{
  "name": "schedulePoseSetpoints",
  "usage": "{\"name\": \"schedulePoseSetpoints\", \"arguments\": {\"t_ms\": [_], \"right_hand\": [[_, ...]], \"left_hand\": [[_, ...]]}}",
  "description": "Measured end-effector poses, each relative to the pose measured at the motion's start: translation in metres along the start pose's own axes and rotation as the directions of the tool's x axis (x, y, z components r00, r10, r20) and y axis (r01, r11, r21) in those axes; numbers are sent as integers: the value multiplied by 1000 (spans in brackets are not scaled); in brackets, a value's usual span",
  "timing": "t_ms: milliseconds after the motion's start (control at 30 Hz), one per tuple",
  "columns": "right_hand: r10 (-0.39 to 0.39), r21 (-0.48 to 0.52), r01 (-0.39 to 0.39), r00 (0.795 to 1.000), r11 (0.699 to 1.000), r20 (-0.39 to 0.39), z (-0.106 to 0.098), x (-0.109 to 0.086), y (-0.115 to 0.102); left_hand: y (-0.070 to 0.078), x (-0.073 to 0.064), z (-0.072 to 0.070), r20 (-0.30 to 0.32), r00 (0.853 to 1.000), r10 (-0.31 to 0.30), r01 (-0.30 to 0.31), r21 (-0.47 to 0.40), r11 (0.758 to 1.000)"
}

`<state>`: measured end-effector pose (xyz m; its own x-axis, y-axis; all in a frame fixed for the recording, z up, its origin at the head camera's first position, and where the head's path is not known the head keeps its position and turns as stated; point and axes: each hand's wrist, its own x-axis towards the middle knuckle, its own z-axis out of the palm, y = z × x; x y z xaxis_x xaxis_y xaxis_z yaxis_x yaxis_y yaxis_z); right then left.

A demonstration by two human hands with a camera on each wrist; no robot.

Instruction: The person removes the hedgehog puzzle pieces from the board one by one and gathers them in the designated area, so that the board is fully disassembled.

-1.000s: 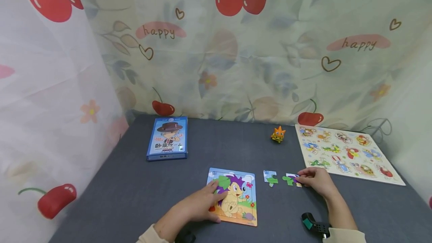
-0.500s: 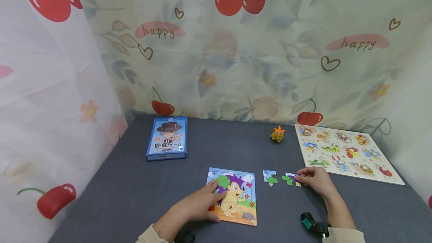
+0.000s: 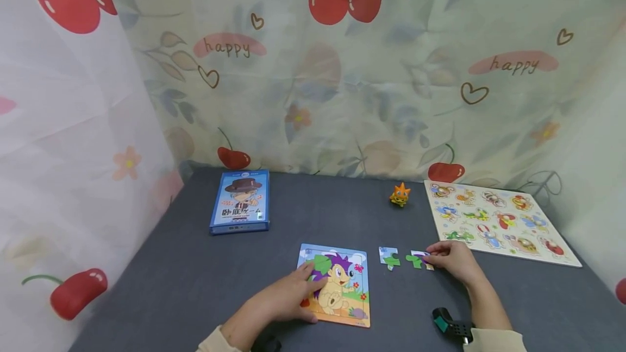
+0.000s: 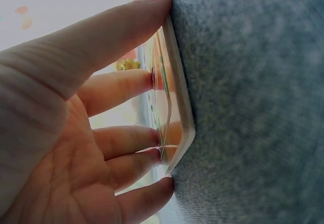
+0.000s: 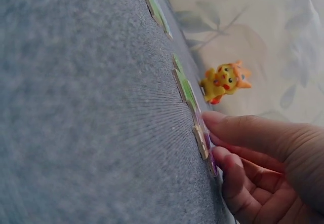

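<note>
A hedgehog jigsaw puzzle point(image 3: 349, 300) lies flat in its blue-to-orange frame at the front middle of the table. My left hand point(image 3: 286, 297) rests on its left side, fingers spread and fairly straight; in the left wrist view, fingertips touch the puzzle's face point(image 4: 174, 115) and the thumb lies along its edge. To the right, my right hand point(image 3: 457, 262) pinches a green, purple and white puzzle piece point(image 3: 415, 261) between thumb and curled index finger; the piece point(image 5: 185, 84) sits flat on the table. A second loose piece point(image 3: 388, 256), blue and green, lies between it and the puzzle.
A blue boxed game point(image 3: 240, 202) stands at the back left. A small orange-and-yellow figurine point(image 3: 400, 194) is at the back, beside a white insect picture board point(image 3: 499, 221) on the right. A black strap device point(image 3: 452, 325) is near the right forearm. Printed curtains enclose the table.
The head view has shifted slightly, so everything sits a little further left in it. Both hands and the pieces keep their places on the table.
</note>
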<state>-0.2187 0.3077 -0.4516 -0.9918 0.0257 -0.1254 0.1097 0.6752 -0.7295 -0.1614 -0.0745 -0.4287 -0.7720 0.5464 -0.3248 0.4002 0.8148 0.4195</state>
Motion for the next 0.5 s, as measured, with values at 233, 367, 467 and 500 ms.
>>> {"name": "schedulePoseSetpoints", "arguments": {"t_ms": [233, 367, 467, 500], "right_hand": [[-21, -36, 21, 1000, 999, -20, 1, 1, -11], [-70, -41, 69, 997, 997, -13, 9, 3, -21], [-111, -35, 112, 994, 993, 6, 17, 5, -31], [-121, -29, 121, 993, 992, 13, 19, 6, -34]], "left_hand": [[2, -3, -3, -38, 999, 22, -20, 67, 998], [9, -5, -6, -56, 997, 53, -47, 103, 994], [14, -4, -7, -62, 996, 71, -64, 112, 992], [16, -4, -8, -63, 995, 75, -68, 109, 992]]}}
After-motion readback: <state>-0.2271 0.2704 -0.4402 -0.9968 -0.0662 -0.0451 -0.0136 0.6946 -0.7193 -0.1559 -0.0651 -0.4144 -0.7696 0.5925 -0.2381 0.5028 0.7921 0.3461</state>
